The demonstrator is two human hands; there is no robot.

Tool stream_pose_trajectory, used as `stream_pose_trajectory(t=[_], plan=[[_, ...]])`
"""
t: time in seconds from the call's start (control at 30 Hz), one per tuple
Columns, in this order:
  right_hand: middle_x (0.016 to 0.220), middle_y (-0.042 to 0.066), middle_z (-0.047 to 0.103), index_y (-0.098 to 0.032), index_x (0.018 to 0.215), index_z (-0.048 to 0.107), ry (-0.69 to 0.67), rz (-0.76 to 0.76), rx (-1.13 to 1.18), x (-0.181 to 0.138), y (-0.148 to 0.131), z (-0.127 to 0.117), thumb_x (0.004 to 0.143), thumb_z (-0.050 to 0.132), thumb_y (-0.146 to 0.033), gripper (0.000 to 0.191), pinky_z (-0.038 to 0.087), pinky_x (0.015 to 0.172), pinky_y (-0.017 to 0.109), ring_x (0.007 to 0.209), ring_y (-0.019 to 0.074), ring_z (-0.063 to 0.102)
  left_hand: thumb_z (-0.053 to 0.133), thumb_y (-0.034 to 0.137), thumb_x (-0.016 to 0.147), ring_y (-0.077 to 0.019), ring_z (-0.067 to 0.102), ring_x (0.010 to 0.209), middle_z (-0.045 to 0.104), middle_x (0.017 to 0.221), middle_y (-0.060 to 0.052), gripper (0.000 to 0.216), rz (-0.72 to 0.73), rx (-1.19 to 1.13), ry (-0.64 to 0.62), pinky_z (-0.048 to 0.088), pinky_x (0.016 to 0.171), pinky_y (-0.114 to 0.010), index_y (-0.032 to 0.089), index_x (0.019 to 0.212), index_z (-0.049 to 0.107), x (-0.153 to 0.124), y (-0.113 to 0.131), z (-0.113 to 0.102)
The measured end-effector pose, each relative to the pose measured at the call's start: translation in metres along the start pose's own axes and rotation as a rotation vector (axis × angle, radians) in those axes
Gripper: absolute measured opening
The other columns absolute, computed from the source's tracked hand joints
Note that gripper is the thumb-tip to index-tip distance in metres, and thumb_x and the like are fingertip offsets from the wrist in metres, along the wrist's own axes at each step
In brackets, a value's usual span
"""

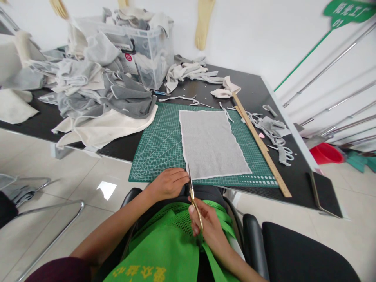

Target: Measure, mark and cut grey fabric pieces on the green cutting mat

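A grey rectangle of cloth (213, 145) with a pale, uneven edge lies flat on the green cutting mat (158, 137). My right hand (207, 221) is closed around the handles of gold-handled scissors (192, 192). Their blades point away from me and meet the cloth at its near left corner. At that same corner, my left hand (169, 183) has its fingers pressed together at the cloth's edge, beside the blades. The fingertips partly hide what they pinch there.
A wooden ruler (264, 150) crosses the mat's right side. Beyond it lie fabric scraps (270, 127) and white-handled scissors (289, 153). A phone (324, 194) rests at the right edge. Heaped cloths (88, 86) and a clear plastic bin (152, 58) stand at the left and back.
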State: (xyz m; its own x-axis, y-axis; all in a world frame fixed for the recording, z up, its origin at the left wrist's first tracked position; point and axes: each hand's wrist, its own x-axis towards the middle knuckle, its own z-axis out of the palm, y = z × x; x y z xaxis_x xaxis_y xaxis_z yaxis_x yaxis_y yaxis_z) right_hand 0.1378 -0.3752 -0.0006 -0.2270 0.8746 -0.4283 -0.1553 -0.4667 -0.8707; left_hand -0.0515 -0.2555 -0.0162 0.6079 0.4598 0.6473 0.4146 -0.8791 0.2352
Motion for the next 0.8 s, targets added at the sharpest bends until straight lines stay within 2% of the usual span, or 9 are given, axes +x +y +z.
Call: stream_pose_trajectory(t=[0.3,0.53,0.67,0.8], plan=[[0.058,-0.009,0.042,-0.016,0.12,0.059,0.018,0.042,0.022,0.0016,-0.0021,-0.0033,0.083,0.07,-0.063,0.061,0.038,0.043,0.021,0.043,0.0065,0.038,0.056,0.012,0.094,-0.0182,0.061,0.092,0.07,0.099,-0.007,0.013,-0.178,-0.219,-0.132,0.054,0.087,-0.035,0.016,0.099,0.067,0.0084,-0.0002,-0.0051],[0.061,-0.008,0.046,-0.016,0.121,0.059,0.0,0.013,0.048,0.004,0.0051,-0.0062,0.085,0.069,-0.061,0.058,0.041,0.048,0.022,0.047,0.0075,0.043,0.044,-0.004,0.084,-0.018,0.058,0.093,0.069,0.101,-0.006,0.035,-0.223,-0.287,-0.144,0.051,0.086,-0.034,0.017,0.1,0.068,0.0062,-0.0025,-0.0021],[0.065,-0.006,0.049,-0.018,0.123,0.059,-0.01,0.001,0.067,0.0024,0.0052,-0.0057,0.087,0.069,-0.058,0.054,0.046,0.055,0.025,0.053,0.0094,0.047,0.043,-0.004,0.081,-0.019,0.058,0.093,0.068,0.097,-0.006,0.036,-0.24,-0.246,-0.151,0.051,0.087,-0.034,0.017,0.097,0.068,0.0062,-0.0003,-0.0026],[0.062,-0.008,0.046,-0.019,0.122,0.06,-0.015,0.014,0.085,0.0001,0.0005,-0.0029,0.087,0.068,-0.058,0.053,0.045,0.052,0.024,0.051,0.0092,0.045,0.045,-0.004,0.081,-0.0189,0.059,0.093,0.069,0.098,-0.006,0.035,-0.237,-0.232,-0.136,0.052,0.086,-0.034,0.018,0.097,0.068,0.0048,-0.0001,-0.0023]])
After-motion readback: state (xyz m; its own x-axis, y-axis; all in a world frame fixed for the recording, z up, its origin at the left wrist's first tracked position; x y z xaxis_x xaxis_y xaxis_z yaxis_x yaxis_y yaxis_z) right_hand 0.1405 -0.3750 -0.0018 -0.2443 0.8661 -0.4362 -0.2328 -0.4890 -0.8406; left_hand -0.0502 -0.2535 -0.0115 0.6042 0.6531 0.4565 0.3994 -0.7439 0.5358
